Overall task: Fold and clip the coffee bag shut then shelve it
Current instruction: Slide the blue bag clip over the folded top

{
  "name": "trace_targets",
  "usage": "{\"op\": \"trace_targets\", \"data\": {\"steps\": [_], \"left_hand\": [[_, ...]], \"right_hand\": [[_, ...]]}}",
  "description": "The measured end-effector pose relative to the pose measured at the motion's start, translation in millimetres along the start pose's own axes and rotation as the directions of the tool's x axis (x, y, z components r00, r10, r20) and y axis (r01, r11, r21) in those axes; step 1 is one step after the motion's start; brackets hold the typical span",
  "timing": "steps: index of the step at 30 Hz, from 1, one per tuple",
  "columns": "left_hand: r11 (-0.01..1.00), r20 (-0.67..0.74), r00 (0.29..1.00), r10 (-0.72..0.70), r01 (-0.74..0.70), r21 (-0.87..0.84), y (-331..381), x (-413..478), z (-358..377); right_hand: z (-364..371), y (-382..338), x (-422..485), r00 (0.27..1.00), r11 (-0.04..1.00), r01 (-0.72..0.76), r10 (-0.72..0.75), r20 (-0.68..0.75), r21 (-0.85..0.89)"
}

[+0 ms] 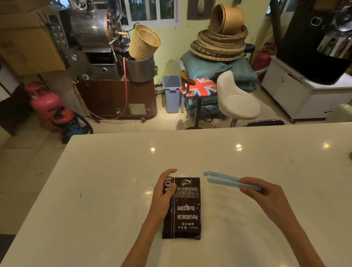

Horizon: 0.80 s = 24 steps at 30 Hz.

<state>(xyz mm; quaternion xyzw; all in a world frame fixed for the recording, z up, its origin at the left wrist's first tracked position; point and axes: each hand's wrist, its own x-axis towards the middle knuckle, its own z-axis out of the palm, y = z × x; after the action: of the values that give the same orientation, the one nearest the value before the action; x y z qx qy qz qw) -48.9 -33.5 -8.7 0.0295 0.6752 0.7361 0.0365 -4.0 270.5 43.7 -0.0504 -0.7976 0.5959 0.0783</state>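
Head view, lower centre of the frame: a dark coffee bag (182, 209) lies flat on the white tabletop (93, 197), label up, its top end pointing away from the person. The left hand (163, 196) rests on the bag's left edge, its grip curled around the upper left side with the thumb on the label. Just right of the bag, the right hand (262, 196) hovers above the tabletop, its grip pinched on one end of a light blue bag clip (229, 181); the clip's two arms point toward the bag's top and stand slightly apart at their free ends. Beyond the tabletop's far edge stand a white stool (236, 96), a flag-patterned stool (199, 88) and a coffee roaster (98, 46) at upper left.
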Motion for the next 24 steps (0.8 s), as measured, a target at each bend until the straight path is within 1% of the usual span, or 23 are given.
{"op": "trace_targets", "data": {"steps": [3, 5, 11, 15, 18, 21, 24], "left_hand": [[1.0, -0.008, 1.0, 0.016, -0.016, 0.006, -5, -2, -1], [0.999, -0.031, 0.999, 0.03, -0.03, 0.018, -7, -3, -3], [0.999, -0.073, 0.997, 0.02, -0.017, 0.051, -8, -7, -13], [0.997, -0.055, 0.998, 0.026, -0.022, 0.075, -5, -6, -11], [0.996, -0.019, 1.0, 0.019, -0.018, 0.084, -3, -2, -5], [0.997, -0.003, 1.0, -0.018, 0.018, 0.076, -2, 0, 4], [0.995, -0.032, 0.996, -0.08, 0.082, 0.063, -2, 2, 12]], "right_hand": [[11, 7, 1, 0.994, 0.997, -0.072, 0.075, 0.077, -0.034], [25, 10, 4, 0.99, 0.995, -0.096, 0.1, 0.104, -0.036], [23, 14, 9, 0.99, 0.993, -0.115, 0.118, 0.077, -0.037], [31, 9, 14, 0.979, 0.988, -0.119, 0.132, 0.152, -0.095], [42, 7, 19, 0.974, 0.987, -0.117, 0.136, 0.183, -0.112], [55, 7, 21, 0.964, 0.987, -0.117, 0.14, 0.226, -0.114], [68, 7, 21, 0.959, 0.991, -0.13, 0.132, 0.25, -0.026]]}}
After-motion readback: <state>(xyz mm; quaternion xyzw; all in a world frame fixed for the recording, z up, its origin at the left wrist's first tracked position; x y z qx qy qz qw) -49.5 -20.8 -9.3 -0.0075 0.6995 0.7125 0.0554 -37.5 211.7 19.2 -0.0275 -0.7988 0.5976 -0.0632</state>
